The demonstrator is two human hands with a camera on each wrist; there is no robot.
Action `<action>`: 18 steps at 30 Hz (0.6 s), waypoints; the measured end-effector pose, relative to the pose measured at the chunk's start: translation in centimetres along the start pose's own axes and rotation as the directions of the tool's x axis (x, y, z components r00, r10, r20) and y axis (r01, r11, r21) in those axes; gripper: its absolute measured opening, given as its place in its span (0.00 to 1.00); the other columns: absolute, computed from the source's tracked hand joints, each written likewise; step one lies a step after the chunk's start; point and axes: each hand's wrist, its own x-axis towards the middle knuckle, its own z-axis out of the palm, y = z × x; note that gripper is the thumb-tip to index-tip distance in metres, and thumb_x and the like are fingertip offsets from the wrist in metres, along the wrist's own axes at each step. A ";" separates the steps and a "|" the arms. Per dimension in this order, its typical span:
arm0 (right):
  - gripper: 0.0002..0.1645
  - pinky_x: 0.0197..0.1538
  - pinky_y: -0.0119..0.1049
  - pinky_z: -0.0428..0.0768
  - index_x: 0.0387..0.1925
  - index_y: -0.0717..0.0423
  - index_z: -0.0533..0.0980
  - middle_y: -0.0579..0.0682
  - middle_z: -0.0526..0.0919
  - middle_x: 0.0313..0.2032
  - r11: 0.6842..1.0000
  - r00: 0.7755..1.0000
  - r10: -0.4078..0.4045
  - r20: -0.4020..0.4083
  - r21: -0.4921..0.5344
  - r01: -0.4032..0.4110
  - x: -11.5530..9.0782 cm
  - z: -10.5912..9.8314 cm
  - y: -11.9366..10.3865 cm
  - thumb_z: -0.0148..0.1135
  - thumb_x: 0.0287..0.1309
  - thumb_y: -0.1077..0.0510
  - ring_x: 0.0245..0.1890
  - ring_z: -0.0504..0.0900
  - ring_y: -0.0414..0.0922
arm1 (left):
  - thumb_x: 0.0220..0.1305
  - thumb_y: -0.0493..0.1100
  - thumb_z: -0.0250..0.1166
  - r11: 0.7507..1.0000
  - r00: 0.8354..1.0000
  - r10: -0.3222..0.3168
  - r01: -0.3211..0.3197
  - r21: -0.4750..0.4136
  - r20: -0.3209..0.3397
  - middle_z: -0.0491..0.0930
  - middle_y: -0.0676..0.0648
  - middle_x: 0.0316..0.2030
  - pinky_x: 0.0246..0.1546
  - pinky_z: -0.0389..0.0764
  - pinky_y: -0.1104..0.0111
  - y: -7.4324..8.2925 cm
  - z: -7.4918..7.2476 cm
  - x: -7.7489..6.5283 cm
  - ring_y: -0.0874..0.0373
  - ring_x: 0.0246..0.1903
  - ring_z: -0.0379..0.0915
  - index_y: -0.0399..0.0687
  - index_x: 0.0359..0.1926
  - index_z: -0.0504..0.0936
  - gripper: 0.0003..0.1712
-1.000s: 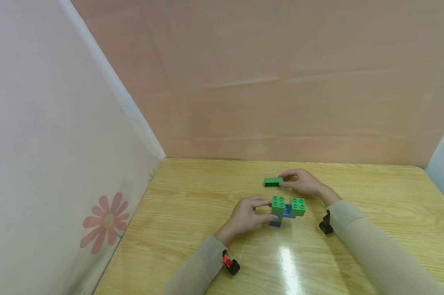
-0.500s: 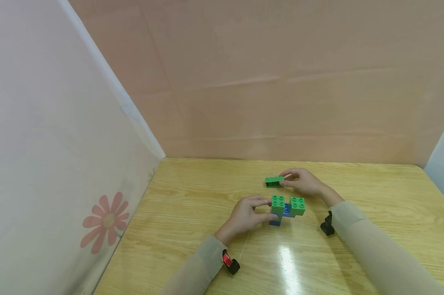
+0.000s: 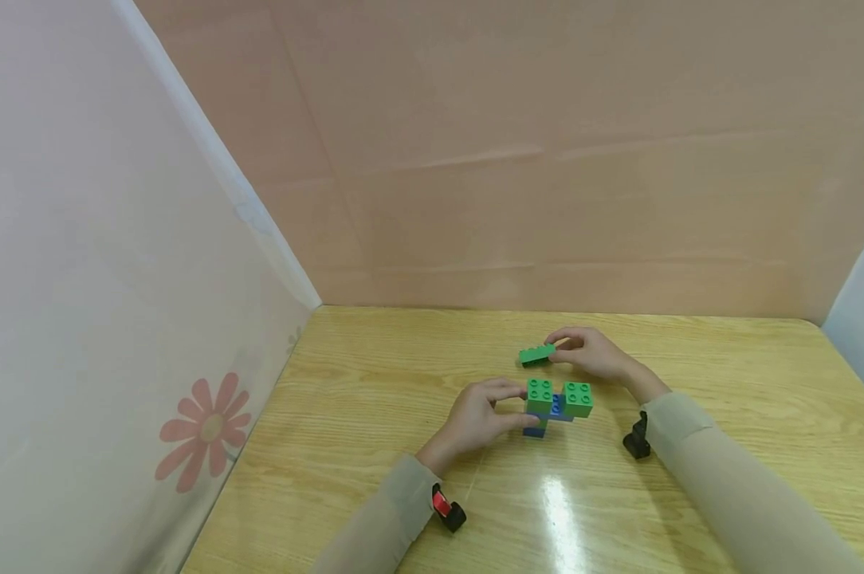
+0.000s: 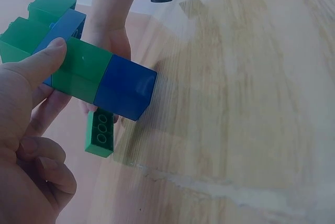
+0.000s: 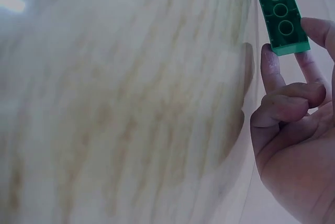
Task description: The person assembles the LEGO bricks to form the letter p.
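My left hand (image 3: 478,418) grips a small assembly of toy building bricks from its left side, thumb in front. Two green bricks, the left one (image 3: 540,396) and the right one (image 3: 578,399), sit with a gap on a blue brick (image 3: 557,405). Below the left end, a green brick (image 4: 84,69) and a blue brick (image 4: 128,85) form a column, clearest in the left wrist view. Farther back, my right hand (image 3: 594,355) pinches a long green brick (image 3: 536,356) by its right end. Its hollow underside with three tubes faces the right wrist camera.
Both hands work over a wood-grain table (image 3: 375,359). A tan cloth wall (image 3: 547,199) rises behind it, and a pale panel with a pink flower (image 3: 210,430) stands along the left. A bright reflection lies on the tabletop in front of the assembly.
The long green brick has turned in my right hand: its hollow underside showed in the head view before, and now its studded face does. My left hand and the assembly have barely moved.
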 end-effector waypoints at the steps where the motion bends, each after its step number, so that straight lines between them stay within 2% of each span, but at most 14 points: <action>1: 0.23 0.60 0.66 0.74 0.61 0.54 0.79 0.60 0.78 0.62 1.000 1.000 -0.005 -0.001 0.005 0.005 0.0 0.0 0.0 0.66 0.71 0.49 0.61 0.77 0.62 | 0.61 0.55 0.77 1.000 1.000 0.002 -0.002 -0.001 0.001 0.82 0.63 0.56 0.55 0.80 0.66 0.0 0.0 0.0 0.67 0.57 0.76 0.51 0.59 0.87 0.27; 12: 0.13 0.59 0.68 0.73 0.49 0.55 0.82 0.58 0.81 0.58 0.999 0.999 -0.032 -0.034 0.027 0.033 -0.9 0.2 -0.3 0.67 0.70 0.52 0.61 0.75 0.63 | 0.61 0.53 0.78 1.000 1.000 0.022 -0.021 -0.014 0.001 0.83 0.63 0.55 0.51 0.81 0.67 -0.2 0.1 -0.1 0.68 0.55 0.77 0.52 0.58 0.88 0.25; 18: 0.14 0.55 0.60 0.78 0.50 0.53 0.82 0.56 0.81 0.56 0.999 0.997 -0.037 -0.072 0.009 0.037 -1.6 -0.1 -1.1 0.68 0.70 0.49 0.58 0.77 0.60 | 0.62 0.53 0.77 0.999 0.999 0.040 -0.040 -0.012 0.000 0.83 0.63 0.54 0.51 0.82 0.66 -0.2 0.1 -0.1 0.68 0.55 0.77 0.52 0.58 0.88 0.25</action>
